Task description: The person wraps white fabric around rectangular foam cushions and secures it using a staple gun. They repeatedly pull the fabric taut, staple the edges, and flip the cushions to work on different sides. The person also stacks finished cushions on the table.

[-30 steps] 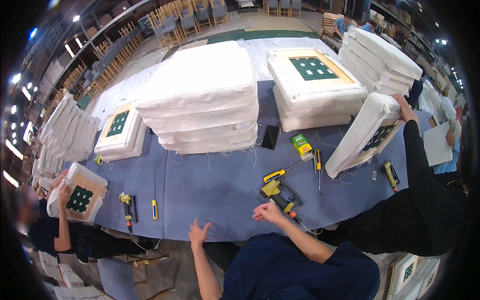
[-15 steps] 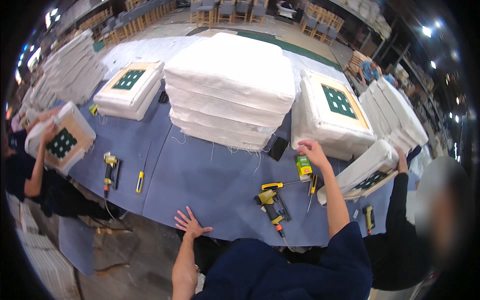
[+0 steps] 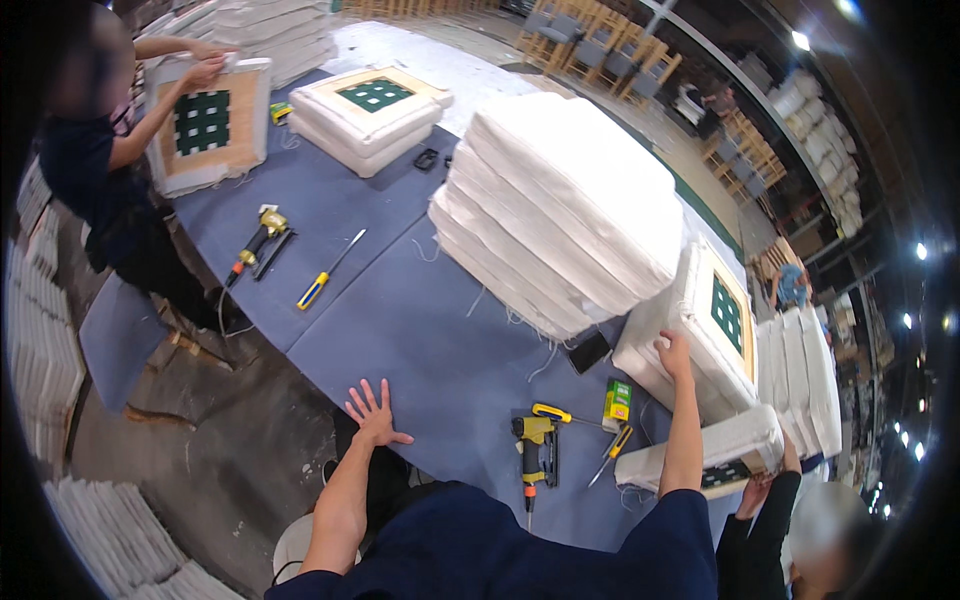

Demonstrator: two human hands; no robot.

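My left hand [image 3: 372, 414] lies with fingers spread on the near edge of the blue-grey table [image 3: 400, 330], holding nothing. My right hand [image 3: 675, 354] is reached out to the side of a white cloth-covered seat pad [image 3: 648, 335] in the right-hand pile, fingers slightly bent and no grip on it visible. A pad on that pile shows a wooden frame with green webbing [image 3: 727, 313]. Between my arms lie a yellow-and-black staple gun [image 3: 535, 450], a yellow-handled screwdriver [image 3: 552, 412], another yellow-handled tool [image 3: 620, 440] and a green-and-yellow box [image 3: 618, 402].
A tall stack of white pads [image 3: 560, 220] stands mid-table, a black phone [image 3: 589, 353] beside it. At left are a second staple gun [image 3: 262, 240] and screwdriver [image 3: 332, 270]. Co-workers on both sides hold pads [image 3: 210, 125]; the right one's pad [image 3: 690, 460] is near my forearm.
My view has turned and tilted. My right hand has moved from above the green box to the seat pad's side. The left co-worker's pad stands more upright; my left hand stays on the table edge.
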